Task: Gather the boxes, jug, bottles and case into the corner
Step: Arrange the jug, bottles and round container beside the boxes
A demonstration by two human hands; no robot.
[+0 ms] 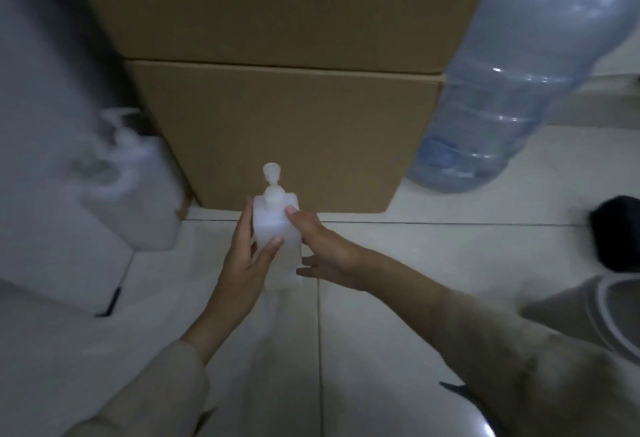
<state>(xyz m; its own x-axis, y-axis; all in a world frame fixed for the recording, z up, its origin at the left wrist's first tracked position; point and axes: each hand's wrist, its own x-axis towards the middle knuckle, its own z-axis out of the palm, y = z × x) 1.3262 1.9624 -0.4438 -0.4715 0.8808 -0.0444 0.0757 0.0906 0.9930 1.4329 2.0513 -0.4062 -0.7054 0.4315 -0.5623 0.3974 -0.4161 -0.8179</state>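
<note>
A translucent white plastic pump bottle (275, 228) is held upright at centre, just before the lower brown cardboard box (277, 131) at twelve o'clock, with the left hand (247, 256) wrapped round its body and the right hand (323, 253) pinching its shoulder. It is judged light, stiff and slick; the body is best gripped, not the pump.

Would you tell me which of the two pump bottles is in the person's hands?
The middle bottle, before the lower box; the other bottle stands untouched at left.

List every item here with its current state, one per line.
Pump bottle: upright, held by both hands.
Left hand: grips the bottle.
Right hand: pinches the bottle's shoulder.
Second pump bottle: upright, left of the boxes.
Cardboard boxes: closed, stacked.
Water jug: standing right of the boxes.
</note>
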